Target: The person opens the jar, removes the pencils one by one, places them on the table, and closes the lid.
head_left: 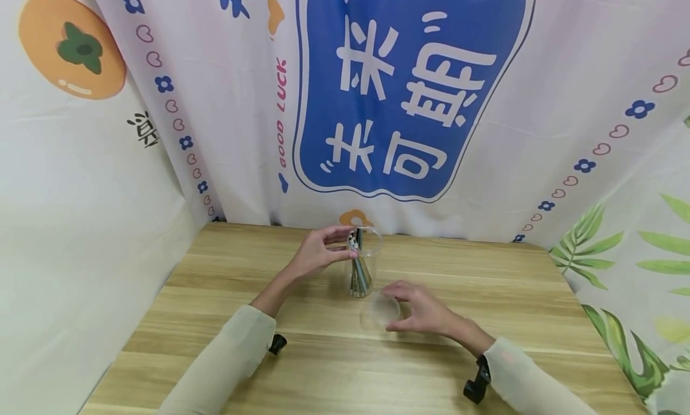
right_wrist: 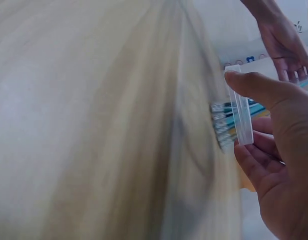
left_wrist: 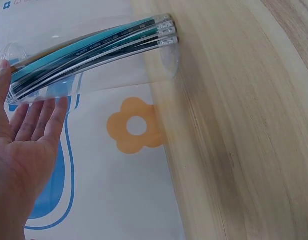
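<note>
One jar (head_left: 362, 265) stood upright on the tabletop (head_left: 323, 367), long axis vertical, its rim gripped by the left hand (head_left: 318, 252). Inside, pencils (left_wrist: 108, 47), too overlapped to count, leaned metal-banded ends down. Right of that, the right hand (head_left: 423, 310) pinched one lid (right_wrist: 240, 107).

Person, long sleeves on both arms. Left sleeve (head_left: 232, 350) pale off-white, a bit greenish, soft creases; cuff stops short of the wrist. Right sleeve (head_left: 530, 380) same tone, faint pinkish patch (head_left: 508, 357) near the cuff. Small black unit (head_left: 277, 344) at left cuff, stubby and rounded, its strap hidden from where I stand. At right cuff: black band (head_left: 483, 367) plus chunky black block (head_left: 474, 392). Left grip (head_left: 317, 251), right grip (head_left: 423, 310): both bare.
</note>
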A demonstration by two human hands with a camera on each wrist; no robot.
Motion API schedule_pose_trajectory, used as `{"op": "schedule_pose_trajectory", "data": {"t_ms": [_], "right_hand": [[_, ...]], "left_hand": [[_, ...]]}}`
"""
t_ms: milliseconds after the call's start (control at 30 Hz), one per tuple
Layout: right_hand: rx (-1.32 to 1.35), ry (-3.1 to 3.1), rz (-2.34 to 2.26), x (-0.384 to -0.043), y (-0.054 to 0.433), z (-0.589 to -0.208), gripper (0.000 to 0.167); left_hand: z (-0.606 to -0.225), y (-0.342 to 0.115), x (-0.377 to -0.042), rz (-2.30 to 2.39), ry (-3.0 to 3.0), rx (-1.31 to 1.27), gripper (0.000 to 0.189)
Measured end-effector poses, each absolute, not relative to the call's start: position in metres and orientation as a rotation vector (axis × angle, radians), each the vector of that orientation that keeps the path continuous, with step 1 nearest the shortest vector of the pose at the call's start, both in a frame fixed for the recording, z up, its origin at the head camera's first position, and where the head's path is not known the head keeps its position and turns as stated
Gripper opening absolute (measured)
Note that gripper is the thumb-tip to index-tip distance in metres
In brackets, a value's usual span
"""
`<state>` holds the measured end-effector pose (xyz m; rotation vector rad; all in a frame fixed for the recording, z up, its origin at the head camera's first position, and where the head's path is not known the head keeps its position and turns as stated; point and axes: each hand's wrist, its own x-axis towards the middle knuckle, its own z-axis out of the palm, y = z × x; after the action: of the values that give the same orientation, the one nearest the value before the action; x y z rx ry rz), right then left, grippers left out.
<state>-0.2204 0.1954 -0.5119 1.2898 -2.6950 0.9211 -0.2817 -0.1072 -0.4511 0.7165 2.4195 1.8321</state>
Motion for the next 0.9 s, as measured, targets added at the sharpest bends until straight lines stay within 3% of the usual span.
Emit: {"op": "schedule_pose_trajectory", "data": {"t_ms": [900], "right_hand": [[1.303,-2.742,0.767,-0.216,0.184,-0.533,0.073]], "left_hand": [[-0.448,-0.107,-0.279,1.817,2.404,0.673,0.059]]}}
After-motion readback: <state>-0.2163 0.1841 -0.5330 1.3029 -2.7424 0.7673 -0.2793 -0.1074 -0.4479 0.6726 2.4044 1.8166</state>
